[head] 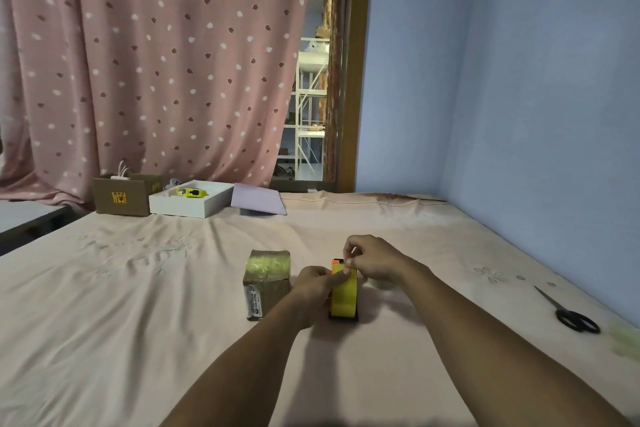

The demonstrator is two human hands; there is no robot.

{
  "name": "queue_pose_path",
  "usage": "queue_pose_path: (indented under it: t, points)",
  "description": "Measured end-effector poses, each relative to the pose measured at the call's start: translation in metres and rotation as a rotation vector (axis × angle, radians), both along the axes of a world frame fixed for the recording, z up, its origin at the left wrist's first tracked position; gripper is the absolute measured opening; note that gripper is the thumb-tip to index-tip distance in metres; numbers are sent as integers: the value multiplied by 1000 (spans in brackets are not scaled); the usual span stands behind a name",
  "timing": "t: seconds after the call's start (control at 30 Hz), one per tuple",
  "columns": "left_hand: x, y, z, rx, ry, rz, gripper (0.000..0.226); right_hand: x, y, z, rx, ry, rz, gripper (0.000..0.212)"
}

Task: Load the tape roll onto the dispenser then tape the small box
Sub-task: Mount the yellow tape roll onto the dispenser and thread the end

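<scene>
**Both hands at the tape roll beside the small box**

A yellow tape roll [344, 295] is seen standing on edge on the pink bedsheet [138, 305], seated in what appears to be a dark dispenser [337, 262] with an orange part showing at the top; most of the dispenser is hidden behind the roll and the hands. The left hand [317, 284] is wrapped against the roll's left side, with the thumb pressed onto the upper face of the roll. The right hand [372, 258] is held over the top of the roll, its thumb and forefinger pinched together at the roll's upper edge; whether a tape end is held between them cannot be told, as the spot is too small.

The small box [266, 279] is placed just left of the roll, near the left hand, its top already covered with glossy tape and a printed label visible on its near face.

A pair of black-handled scissors [568, 312] lies well apart to the right. At the far edge of the bed, a brown carton [121, 198], an open white box [190, 203] holding a yellow item and a lilac lid [258, 199] are set in a row before the dotted curtain [156, 62].
</scene>
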State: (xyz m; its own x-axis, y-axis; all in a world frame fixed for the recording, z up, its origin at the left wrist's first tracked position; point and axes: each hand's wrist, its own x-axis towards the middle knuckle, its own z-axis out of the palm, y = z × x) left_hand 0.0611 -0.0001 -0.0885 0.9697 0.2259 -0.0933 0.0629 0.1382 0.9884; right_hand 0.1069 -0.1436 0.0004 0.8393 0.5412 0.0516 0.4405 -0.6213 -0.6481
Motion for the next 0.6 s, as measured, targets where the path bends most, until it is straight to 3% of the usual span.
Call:
queue_pose_path:
  t: [0.2, 0.37, 0.47, 0.6]
  points:
    - [-2, -1, -1, 12, -11, -7, 40, 0, 0, 4, 7, 70, 61, 23]
    - [-2, -1, -3, -13, -24, 8, 39, 5, 0, -1, -41, -9, 84, 4]
    - [-3, -1, -6, 12, -18, 2, 43, 7, -1, -2, -47, -46, 73, 13]
    - [-10, -2, -8, 11, -22, -24, 46, 9, 0, -4, -102, -131, 64, 9]
